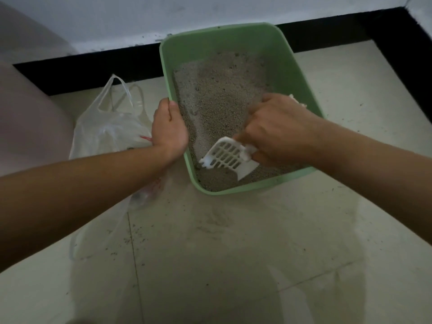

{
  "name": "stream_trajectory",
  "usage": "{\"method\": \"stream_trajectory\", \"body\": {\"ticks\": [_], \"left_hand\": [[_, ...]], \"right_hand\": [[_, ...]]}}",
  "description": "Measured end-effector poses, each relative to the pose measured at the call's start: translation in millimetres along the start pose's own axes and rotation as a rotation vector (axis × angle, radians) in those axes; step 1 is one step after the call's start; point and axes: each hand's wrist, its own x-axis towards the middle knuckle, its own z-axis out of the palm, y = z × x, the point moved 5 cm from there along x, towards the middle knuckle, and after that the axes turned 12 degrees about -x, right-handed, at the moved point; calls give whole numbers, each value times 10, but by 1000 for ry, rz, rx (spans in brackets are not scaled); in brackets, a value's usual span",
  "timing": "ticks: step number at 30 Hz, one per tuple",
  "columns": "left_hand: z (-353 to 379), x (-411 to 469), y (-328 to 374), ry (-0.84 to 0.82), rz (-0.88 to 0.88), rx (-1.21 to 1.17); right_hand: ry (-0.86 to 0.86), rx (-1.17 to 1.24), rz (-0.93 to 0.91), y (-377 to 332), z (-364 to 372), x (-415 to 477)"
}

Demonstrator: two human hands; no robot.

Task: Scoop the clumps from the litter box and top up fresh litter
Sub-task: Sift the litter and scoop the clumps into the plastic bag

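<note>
The box (187,50) is sitting on the floor close to the far wall, turned slightly askew. Grey litter (219,94) is covering its bottom, and no clump is showing plainly. The scoop (225,157) is lying low over the litter in the near part of the box, its slotted face turned up and its front edge pointing near-left, probably so that loose grains fall through while lumps stay on it.

The right hand (278,127) is gripping the scoop's handle with its fingers curled round it, reaching in over the near-right rim. The left hand (167,132) is clasping the left rim, thumb inside and fingers wrapped outside, likely bracing the box so that it does not slide under the scoop's push.

A thin bag (109,127) is lying just left of the box with its handles toward the wall, probably waiting to take the clumps. Something small and white (297,100) is peeking out behind the right hand at the right rim; what it is cannot be told.

The floor (233,242) is showing pale tile, dusted with stray grains. A black skirting (93,69) is running under the white wall (163,15). A pale pinkish shape (28,108) is filling the left edge.
</note>
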Motion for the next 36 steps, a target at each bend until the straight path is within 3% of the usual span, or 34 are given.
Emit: {"method": "stream_trajectory", "body": {"ticks": [4, 8, 10, 12, 15, 23, 28, 36], "left_hand": [[-2, -10, -4, 1, -4, -31], [9, -20, 2, -4, -13, -39], [6, -19, 8, -2, -16, -34], [-1, -11, 7, 2, -12, -24], [-1, -5, -8, 6, -5, -17], [0, -2, -8, 9, -2, -27], [4, -1, -37, 25, -19, -65], [4, 5, -30, 30, 3, -67]], "right_hand": [[-22, -109, 223, 207, 104, 74], [71, -162, 437, 368, 34, 264], [111, -175, 336, 297, 33, 402], [133, -159, 121, 168, 59, 409], [62, -6, -39, 217, 78, 162], [-240, -17, 236, 495, 480, -350], [-125, 48, 258, 243, 548, -129], [65, 513, 273, -115, 920, 110]]}}
